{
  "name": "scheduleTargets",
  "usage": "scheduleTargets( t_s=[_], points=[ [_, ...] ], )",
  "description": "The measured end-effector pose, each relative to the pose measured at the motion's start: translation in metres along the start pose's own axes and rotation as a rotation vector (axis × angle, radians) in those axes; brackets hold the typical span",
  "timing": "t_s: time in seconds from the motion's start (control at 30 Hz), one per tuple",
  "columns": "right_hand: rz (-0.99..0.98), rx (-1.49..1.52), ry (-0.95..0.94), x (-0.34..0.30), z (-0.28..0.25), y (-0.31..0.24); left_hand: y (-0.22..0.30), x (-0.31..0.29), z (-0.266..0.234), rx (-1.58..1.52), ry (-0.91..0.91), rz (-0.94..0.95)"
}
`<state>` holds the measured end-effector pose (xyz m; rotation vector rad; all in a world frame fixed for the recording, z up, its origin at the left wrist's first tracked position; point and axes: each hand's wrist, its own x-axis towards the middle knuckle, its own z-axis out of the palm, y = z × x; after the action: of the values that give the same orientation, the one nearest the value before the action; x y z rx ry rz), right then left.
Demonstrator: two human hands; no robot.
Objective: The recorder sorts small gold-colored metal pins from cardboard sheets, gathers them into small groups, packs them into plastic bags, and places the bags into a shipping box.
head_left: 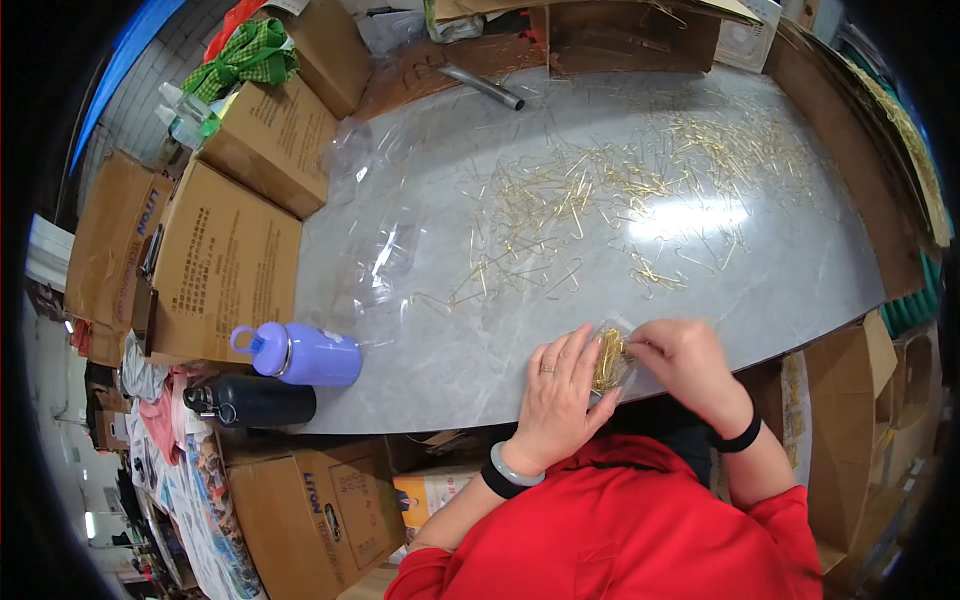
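Note:
A small clear plastic pack (609,362) filled with gold wire hooks lies near the table's front edge, between my hands. My left hand (560,388) holds its left side, the fingers stretched along it and the thumb at the near end. At the pack's right edge, my right hand (690,362) is closed in a pinch; the fingertips hide what they grip. Beyond my hands, many loose gold wire hooks (560,205) are scattered across the grey table (450,385). A small cluster of hooks (655,275) lies nearest the pack.
To the left, a purple bottle (320,356) and a black bottle (262,401) lie on their sides. Clear plastic pieces (385,265) lie left of the hooks. A metal tube (485,88) rests at the back. Cardboard boxes (225,265) line the left; cardboard (865,150) borders the right.

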<state>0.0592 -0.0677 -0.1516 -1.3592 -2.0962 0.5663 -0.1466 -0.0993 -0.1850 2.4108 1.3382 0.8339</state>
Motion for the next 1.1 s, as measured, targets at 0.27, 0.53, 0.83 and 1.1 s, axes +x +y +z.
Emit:
scheduleTargets(
  t_s=[0.27, 0.53, 0.83, 1.1],
  points=[
    [-0.097, -0.264, 0.055, 0.013, -0.009, -0.003, 0.001, -0.002, -0.002, 0.014, -0.031, 0.011],
    [-0.123, -0.248, -0.048, 0.022, -0.009, 0.001, -0.001, -0.001, -0.001, 0.0, 0.002, 0.048],
    [-0.232, -0.318, -0.22, 0.027, -0.021, -0.009, -0.003, -0.004, 0.002, -0.026, 0.02, 0.047],
    [-0.305, -0.18, -0.094, 0.021, -0.003, -0.018, -0.004, -0.005, 0.005, -0.082, 0.076, 0.041]
  ],
)
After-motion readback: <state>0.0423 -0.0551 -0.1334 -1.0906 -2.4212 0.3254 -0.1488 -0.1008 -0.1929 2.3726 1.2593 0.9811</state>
